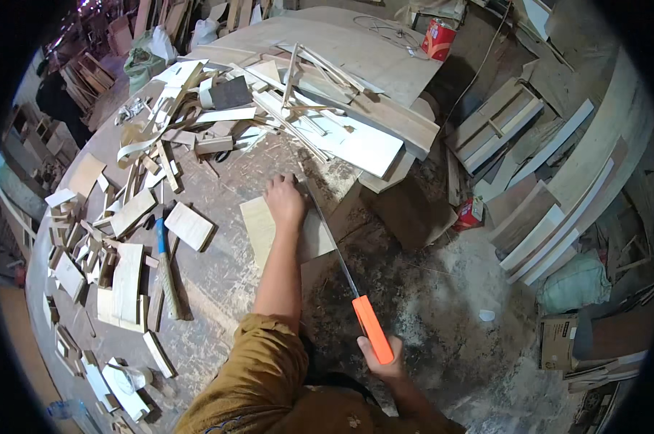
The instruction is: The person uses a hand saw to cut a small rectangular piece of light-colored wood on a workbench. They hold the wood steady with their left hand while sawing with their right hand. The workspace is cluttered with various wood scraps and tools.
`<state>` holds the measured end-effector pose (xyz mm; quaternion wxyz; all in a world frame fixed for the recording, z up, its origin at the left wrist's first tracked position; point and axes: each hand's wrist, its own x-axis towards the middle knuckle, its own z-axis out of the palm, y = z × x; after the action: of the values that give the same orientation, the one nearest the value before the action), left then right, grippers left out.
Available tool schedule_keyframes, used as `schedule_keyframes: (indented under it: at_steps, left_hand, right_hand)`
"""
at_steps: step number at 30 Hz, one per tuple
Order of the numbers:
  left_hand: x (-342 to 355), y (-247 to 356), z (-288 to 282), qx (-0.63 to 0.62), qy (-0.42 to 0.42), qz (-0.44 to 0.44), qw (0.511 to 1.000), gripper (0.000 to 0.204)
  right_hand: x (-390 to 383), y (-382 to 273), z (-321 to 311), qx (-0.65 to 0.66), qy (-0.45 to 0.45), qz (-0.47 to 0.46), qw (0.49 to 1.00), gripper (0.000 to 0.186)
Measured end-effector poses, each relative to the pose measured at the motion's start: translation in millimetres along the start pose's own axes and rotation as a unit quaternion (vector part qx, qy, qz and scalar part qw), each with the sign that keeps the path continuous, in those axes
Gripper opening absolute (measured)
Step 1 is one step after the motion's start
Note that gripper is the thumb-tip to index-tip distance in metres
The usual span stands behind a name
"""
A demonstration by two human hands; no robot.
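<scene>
My left hand (285,201) bears down on a flat, pale wooden board (256,226) at the edge of the workbench, its fingers bent at the board's far side. Part of the board is hidden under my left forearm. In my right hand (382,359) is a handsaw (372,329) with a bright orange handle, held off the bench's near right side. Its long, narrow blade slants up and to the left, along the board's right side. Whether the teeth are in the wood I cannot tell.
Wood offcuts and white strips (363,148) crowd the far part of the workbench (218,289). A hammer (165,267) with a blue-topped handle lies left of the board among small blocks. A red can (438,40) stands at the back; boards (551,239) lean at right.
</scene>
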<state>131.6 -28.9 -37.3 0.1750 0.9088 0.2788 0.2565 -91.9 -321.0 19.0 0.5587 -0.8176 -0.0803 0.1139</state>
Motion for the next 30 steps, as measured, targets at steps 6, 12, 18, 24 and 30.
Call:
schedule_keyframes:
  at_steps: [6, 12, 18, 24, 30]
  left_hand:
    - [6, -7, -4, -0.014, -0.051, -0.015, 0.999, 0.030]
    - [3, -1, -8, -0.027, -0.064, -0.005, 0.998, 0.033]
    - [12, -5, -3, -0.030, -0.060, 0.002, 0.998, 0.031]
    - [14, -12, 0, 0.002, -0.021, 0.009, 1.000, 0.026]
    - [12, -1, -10, -0.030, -0.073, 0.001, 0.997, 0.022]
  right_hand:
    - [-27, 0, -28, -0.029, -0.035, -0.045, 0.998, 0.017]
    - [-34, 1, -33, -0.010, -0.051, 0.073, 0.996, 0.016]
    - [94, -10, 35, -0.055, -0.017, -0.169, 0.984, 0.023]
    - [52, 0, 14, -0.017, -0.042, -0.034, 0.998, 0.023]
    - [-22, -5, -16, 0.031, 0.043, 0.014, 0.998, 0.017]
